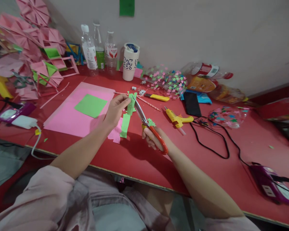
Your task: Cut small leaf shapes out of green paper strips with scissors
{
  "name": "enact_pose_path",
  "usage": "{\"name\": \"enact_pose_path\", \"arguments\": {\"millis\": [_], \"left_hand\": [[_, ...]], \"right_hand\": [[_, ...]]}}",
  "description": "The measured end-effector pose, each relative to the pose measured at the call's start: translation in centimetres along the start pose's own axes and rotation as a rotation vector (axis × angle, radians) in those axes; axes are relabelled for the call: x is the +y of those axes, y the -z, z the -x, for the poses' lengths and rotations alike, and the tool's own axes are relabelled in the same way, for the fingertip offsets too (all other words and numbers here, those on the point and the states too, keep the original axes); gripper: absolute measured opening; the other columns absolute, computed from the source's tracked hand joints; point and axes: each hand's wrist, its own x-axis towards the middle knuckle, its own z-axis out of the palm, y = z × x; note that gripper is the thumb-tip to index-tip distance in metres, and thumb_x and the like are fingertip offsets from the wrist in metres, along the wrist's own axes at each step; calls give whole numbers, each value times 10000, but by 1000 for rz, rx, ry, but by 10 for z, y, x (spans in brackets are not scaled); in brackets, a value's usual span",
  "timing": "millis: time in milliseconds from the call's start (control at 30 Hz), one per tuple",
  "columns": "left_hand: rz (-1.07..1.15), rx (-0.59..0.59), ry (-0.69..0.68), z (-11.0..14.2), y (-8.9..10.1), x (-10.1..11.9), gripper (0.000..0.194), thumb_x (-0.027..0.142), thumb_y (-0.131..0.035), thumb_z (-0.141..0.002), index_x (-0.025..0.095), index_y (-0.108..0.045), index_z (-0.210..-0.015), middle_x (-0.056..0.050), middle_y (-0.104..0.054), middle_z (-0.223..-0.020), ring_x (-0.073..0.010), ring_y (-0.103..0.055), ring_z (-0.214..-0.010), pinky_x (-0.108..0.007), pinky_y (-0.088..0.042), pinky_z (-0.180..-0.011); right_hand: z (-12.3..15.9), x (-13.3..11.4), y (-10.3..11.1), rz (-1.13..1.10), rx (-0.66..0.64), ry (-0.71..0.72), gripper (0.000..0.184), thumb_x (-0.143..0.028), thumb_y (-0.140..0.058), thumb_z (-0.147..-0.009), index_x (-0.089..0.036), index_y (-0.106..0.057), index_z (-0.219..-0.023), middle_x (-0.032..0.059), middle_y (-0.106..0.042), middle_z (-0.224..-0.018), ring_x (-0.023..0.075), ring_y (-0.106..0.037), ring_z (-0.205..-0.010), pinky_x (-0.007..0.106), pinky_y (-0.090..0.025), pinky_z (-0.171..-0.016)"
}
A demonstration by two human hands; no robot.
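Note:
Between thumb and fingers, my left hand [116,108] pinches a small green paper piece [131,106] with a notched top edge. My right hand [151,136] grips a pair of scissors [161,141] by orange-red handles. The blades point up and left, and their tips reach the green piece; whether they cut into it is too small to tell. Below lie a green paper strip [125,125] and pink paper scraps [116,132]. Small green cut bits [151,122] lie just behind the scissors. Left of my hand, a green paper square [91,105] rests on a pink sheet [62,118].
A yellow glue gun [178,118], a yellow cutter knife [160,97] and a black phone [192,103] lie to the right. Bottles [89,53] and a white cup [130,62] stand by the wall. Cables [216,152] and purple power strips [272,186] flank the red table.

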Motion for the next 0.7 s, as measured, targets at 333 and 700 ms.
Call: {"name": "enact_pose_path", "arguments": {"millis": [333,700], "left_hand": [[30,21,-27,4,-6,-8,225,258,-557,-801,174,-445,-626,58,-440,-550,-38,-440,-516,-178,-412,-526],[-34,42,-35,9,-12,-5,267,257,-532,-826,183,-400,-606,53,-433,-543,-44,-437,-515,-180,-408,-520]], "right_hand": [[4,3,-12,-48,30,4,444,-604,-422,-823,-196,-445,-650,-96,-345,-350,57,-316,-278,217,-371,-392],[6,4,-19,-10,83,-25,484,-662,-401,-803,-201,-432,-656,-92,-355,-356,62,-329,-274,210,-343,-365]]}}
